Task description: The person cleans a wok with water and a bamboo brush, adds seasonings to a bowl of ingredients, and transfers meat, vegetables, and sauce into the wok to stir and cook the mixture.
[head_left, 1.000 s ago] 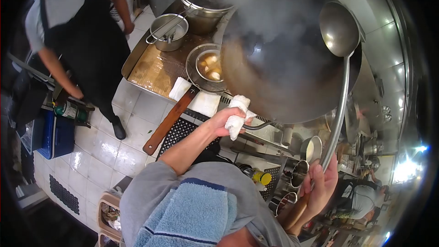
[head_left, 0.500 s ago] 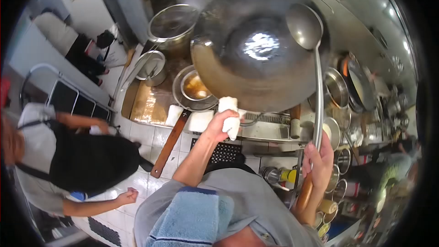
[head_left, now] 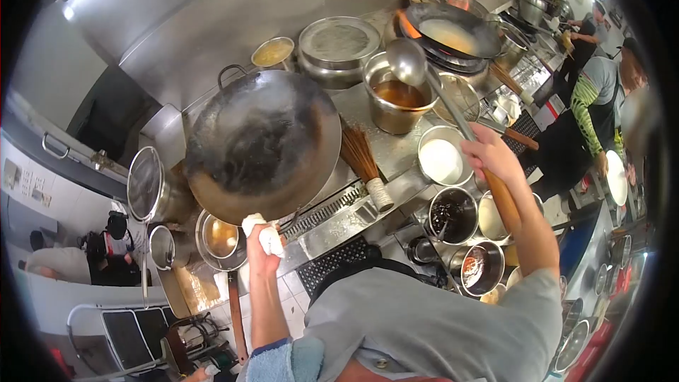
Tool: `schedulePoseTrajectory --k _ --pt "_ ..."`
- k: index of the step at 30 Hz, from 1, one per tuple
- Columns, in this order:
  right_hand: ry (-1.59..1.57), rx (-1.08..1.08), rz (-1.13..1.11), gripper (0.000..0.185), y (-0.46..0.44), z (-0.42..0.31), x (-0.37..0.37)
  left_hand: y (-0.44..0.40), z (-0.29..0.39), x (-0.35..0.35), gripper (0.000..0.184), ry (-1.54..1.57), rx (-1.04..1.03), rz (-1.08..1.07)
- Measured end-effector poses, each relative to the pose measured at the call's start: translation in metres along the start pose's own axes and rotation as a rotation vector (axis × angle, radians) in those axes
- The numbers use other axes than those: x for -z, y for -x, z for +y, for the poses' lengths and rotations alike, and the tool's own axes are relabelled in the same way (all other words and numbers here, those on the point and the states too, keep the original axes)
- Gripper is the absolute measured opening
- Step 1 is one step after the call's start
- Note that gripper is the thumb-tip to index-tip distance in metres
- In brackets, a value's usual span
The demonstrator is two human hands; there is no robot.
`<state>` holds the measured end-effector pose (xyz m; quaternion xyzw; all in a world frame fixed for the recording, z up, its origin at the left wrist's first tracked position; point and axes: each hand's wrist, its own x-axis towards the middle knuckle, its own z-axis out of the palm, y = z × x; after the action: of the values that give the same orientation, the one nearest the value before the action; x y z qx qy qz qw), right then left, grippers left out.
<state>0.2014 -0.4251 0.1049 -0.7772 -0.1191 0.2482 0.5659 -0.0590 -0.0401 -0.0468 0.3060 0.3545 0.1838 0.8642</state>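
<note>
My left hand [head_left: 264, 253] is closed around a folded white cloth [head_left: 263, 234] at the near rim of the big dark wok [head_left: 265, 145]. The wok's inside looks wet and dark. In my right hand [head_left: 493, 152] is the metal shaft of a long ladle [head_left: 455, 114]; its wooden end lies along my forearm. The ladle's bowl hangs over the back right edge of a tall metal pot [head_left: 396, 117] with brown liquid in it. A bamboo brush [head_left: 362, 158] lies between the wok and that pot.
Behind stand a lidded pot [head_left: 339, 65] and a black pan with pale liquid [head_left: 460, 31]. Sauce containers, one dark [head_left: 453, 215], one white [head_left: 440, 161], line the right front. A strainer bowl [head_left: 221, 238] sits left. A co-worker [head_left: 593, 99] stands at the right.
The view has swung right. My right hand has carried the ladle away from the wok, over to the tall pot. My left hand still grips the cloth at the wok's rim. The steam has thinned.
</note>
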Motion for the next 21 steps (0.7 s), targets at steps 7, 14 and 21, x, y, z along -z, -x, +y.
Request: schedulePoseTrajectory --k 7,14,21 --pt "0.144 -0.216 -0.207 0.019 -0.12 0.016 0.024 -0.021 0.036 -0.023 0.011 0.107 0.142 -0.018" --pt "-0.637 -0.396 -0.014 0.019 -0.083 0.021 0.007 -0.077 0.042 -0.035 0.014 0.188 0.082 0.091" --pt "-0.662 -0.078 0.078 0.007 -0.016 0.012 -0.004 -0.052 0.043 -0.016 0.018 0.138 0.108 -0.179"
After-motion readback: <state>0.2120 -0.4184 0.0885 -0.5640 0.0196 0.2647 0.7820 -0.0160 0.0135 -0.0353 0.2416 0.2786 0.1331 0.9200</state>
